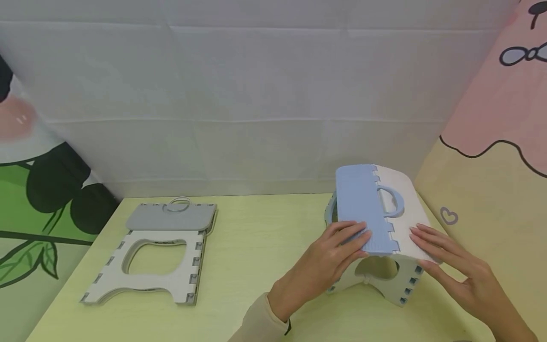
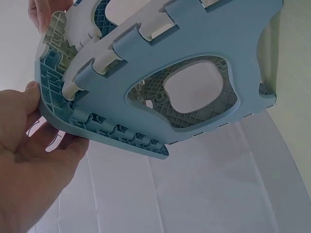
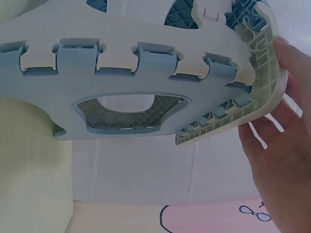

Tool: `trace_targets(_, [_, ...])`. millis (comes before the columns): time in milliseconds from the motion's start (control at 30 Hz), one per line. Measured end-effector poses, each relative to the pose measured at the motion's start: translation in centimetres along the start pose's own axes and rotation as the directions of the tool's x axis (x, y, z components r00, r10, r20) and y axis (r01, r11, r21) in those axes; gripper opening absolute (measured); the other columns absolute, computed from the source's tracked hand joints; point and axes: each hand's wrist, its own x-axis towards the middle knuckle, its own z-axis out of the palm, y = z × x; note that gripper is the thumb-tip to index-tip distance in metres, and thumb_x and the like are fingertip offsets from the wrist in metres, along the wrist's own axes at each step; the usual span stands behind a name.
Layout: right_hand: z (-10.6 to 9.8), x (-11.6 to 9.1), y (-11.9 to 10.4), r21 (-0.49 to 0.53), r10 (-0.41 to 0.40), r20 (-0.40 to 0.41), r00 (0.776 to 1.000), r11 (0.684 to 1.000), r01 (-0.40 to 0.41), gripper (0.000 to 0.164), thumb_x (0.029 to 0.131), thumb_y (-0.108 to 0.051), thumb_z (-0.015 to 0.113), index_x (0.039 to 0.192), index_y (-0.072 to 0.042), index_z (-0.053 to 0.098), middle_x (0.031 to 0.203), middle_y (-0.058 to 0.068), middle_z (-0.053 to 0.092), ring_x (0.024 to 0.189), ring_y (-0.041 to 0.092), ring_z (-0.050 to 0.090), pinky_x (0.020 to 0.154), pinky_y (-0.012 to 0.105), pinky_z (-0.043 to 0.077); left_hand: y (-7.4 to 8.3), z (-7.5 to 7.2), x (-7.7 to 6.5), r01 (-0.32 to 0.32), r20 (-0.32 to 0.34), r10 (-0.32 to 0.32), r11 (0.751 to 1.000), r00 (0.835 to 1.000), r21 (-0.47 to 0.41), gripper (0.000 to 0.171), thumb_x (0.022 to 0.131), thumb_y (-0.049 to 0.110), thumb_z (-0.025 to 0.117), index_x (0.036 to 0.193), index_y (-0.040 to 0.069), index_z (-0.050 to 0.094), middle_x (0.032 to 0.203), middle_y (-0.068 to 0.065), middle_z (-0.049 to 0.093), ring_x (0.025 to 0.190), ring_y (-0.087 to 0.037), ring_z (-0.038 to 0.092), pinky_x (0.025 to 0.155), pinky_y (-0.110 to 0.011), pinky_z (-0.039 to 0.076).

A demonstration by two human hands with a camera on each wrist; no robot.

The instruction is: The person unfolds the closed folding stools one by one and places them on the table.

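A folding step stool with a light-blue seat half (image 1: 356, 194) and a white seat half (image 1: 403, 190) stands unfolded on the table's right side. The two halves slope down from their toothed joint, beside a blue loop handle (image 1: 399, 202). My left hand (image 1: 326, 261) rests its extended fingers on the blue half near the front edge. On the white half lie the fingers of my right hand (image 1: 459, 270), its thumb along the front edge. The wrist views show the ribbed underside and a blue side panel (image 2: 194, 43) with an oval opening; both hands touch the seat from outside.
A folded grey-and-white step stool (image 1: 145, 280) lies flat at the left of the pale yellow table (image 1: 256, 251). White sheeting (image 1: 256, 95) hangs behind the table. A printed cartoon wall (image 1: 491, 199) borders it on the right, another at the left.
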Motion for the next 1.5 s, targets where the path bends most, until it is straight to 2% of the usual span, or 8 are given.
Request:
trace_targets(267, [0.0,0.1,-0.1,-0.035,0.017,0.010,1.000,0.999,-0.017,0.052,0.102,-0.035,0.065,0.118,0.014,0.069,0.133,0.022,0.065,0.139,0.022,0.050,0.117,0.024,0.034,-0.1,0.1,0.1,-0.041,0.012,0.041,0.998,0.999,0.049,0.037,0.101,0.015,0.068,0.135,0.001,0.064,0.138,-0.015,0.062,0.132,-0.026,0.055,0.118,-0.029,0.035])
trace_targets(500, [-0.2,0.1,0.0,-0.041,0.015,0.011,1.000,0.999,-0.014,0.051,0.102,-0.034,0.065,0.119,0.014,0.068,0.134,0.022,0.065,0.139,0.022,0.050,0.116,0.024,0.034,-0.1,0.0,0.2,-0.026,0.029,0.026,1.000,0.999,0.011,0.039,0.102,0.017,0.066,0.137,0.001,0.063,0.141,-0.014,0.061,0.135,-0.025,0.053,0.120,-0.030,0.031])
trace_targets(800, [-0.5,0.3,0.3,-0.041,0.009,0.014,1.000,0.999,-0.009,0.051,0.102,-0.034,0.064,0.119,0.015,0.068,0.134,0.022,0.065,0.140,0.022,0.050,0.117,0.024,0.034,-0.2,0.5,0.6,-0.015,0.045,0.013,0.999,0.999,0.035,0.038,0.103,0.019,0.065,0.137,0.003,0.063,0.140,-0.012,0.062,0.134,-0.024,0.053,0.121,-0.027,0.029])
trace_targets(1000, [-1.0,-0.3,0.8,-0.071,0.055,0.041,0.998,0.996,-0.052,0.055,0.103,-0.038,0.062,0.121,0.013,0.068,0.136,0.021,0.064,0.141,0.021,0.048,0.117,0.022,0.033,-0.1,1.2,1.0,0.006,0.050,-0.008,0.999,0.999,0.047,0.036,0.102,0.021,0.066,0.134,0.004,0.066,0.138,-0.011,0.063,0.133,-0.023,0.054,0.120,-0.025,0.028])
trace_targets(1233, [-1.5,-0.9,2.1,-0.070,0.067,0.051,0.996,0.996,-0.064,0.052,0.102,-0.034,0.065,0.124,0.013,0.066,0.137,0.024,0.062,0.141,0.024,0.048,0.115,0.021,0.034,0.1,1.6,1.4,0.035,0.045,-0.038,0.998,0.998,0.060,0.035,0.102,0.023,0.067,0.133,0.007,0.067,0.138,-0.009,0.063,0.132,-0.022,0.055,0.119,-0.023,0.029])
trace_targets(1500, [-1.7,-0.6,1.9,-0.089,0.078,0.060,0.995,0.993,-0.073,0.058,0.102,-0.041,0.061,0.123,0.013,0.067,0.137,0.021,0.063,0.141,0.020,0.048,0.114,0.019,0.035,0.4,1.7,1.8,0.075,0.056,-0.077,0.996,0.995,0.040,0.035,0.103,0.023,0.066,0.134,0.007,0.067,0.139,-0.010,0.063,0.133,-0.023,0.053,0.118,-0.021,0.029])
